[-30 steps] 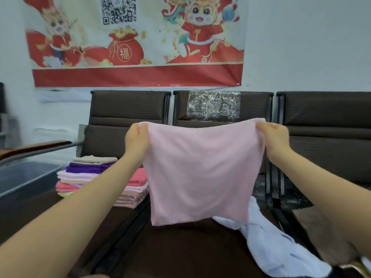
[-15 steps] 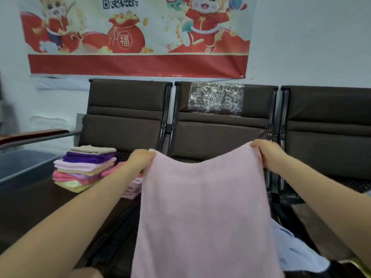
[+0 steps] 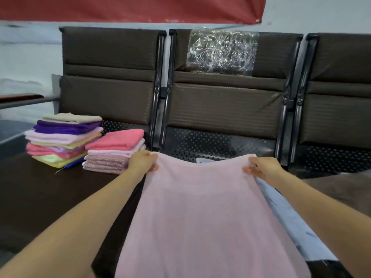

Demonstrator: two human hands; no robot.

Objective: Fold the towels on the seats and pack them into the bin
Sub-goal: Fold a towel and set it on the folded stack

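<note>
A pale pink towel (image 3: 200, 217) lies spread out over the middle seat, running from its far edge down to the bottom of the view. My left hand (image 3: 141, 162) pinches its far left corner and my right hand (image 3: 261, 166) pinches its far right corner. A light blue towel (image 3: 289, 217) lies partly under the pink one on its right side. Two piles of folded towels sit on the left seat: a taller mixed-colour pile (image 3: 60, 139) and a shorter pile (image 3: 114, 151) with a coral towel on top.
Three dark brown seats stand in a row with black metal frames (image 3: 160, 93) between them. Crinkled clear plastic (image 3: 220, 51) hangs on the middle backrest. A grey bin edge (image 3: 12, 135) shows at the far left, beside a wooden armrest (image 3: 20, 96).
My hands have lowered the pink towel from hanging in the air down onto the middle seat, and the view has tilted downward.
</note>
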